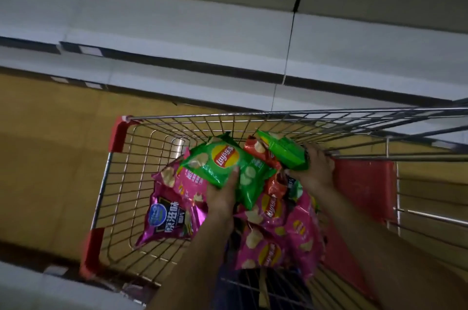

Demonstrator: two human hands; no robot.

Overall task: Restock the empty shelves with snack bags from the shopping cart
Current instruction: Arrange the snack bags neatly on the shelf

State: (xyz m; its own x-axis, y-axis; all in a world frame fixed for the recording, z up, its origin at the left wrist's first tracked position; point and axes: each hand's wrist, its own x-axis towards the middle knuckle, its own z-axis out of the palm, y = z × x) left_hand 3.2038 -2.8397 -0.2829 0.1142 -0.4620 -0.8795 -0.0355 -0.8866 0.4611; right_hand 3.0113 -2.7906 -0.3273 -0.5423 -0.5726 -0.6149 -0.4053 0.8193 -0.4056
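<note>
A green chip bag [222,162] is held above the wire shopping cart [253,117] by the left hand [221,198], its thumb laid over the front of the bag and the remaining fingers hidden beneath it. A second green bag [283,151] is gripped by the right hand [315,170] near the cart's red child seat [364,183] — the fingers are curled round its lower end. Pink chip bags [268,246] and a red-orange bag [255,151] are piled in the basket below, one pink bag [169,218] lying apart toward the left. Bare white shelves [177,23] are seen beyond the cart, above a tan floor [50,157].
</note>
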